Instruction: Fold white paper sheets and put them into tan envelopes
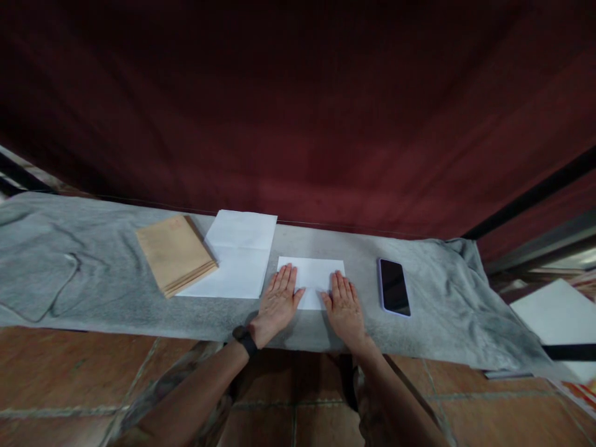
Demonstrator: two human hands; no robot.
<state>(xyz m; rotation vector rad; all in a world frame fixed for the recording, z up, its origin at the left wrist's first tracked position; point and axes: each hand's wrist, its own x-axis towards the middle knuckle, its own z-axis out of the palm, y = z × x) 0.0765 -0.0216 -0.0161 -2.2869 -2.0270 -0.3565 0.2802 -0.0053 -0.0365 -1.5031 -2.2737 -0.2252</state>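
Brown envelopes [173, 253], contents hidden; sheet [317, 268] beneath left hand [278, 299] and right hand [345, 310]

Grey cloth [447, 310] beneath brown stack [174, 254], large paper [239, 254], smaller paper [314, 271], phone [394, 287].

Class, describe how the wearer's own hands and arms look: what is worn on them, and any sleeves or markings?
The left hand and right hand are ungloved, with no clear rings or markings. A dark band, probably a watch, circles the left wrist; the right wrist shows none. Both forearms are largely bare; any sleeves at the picture's lower edge are unclear.
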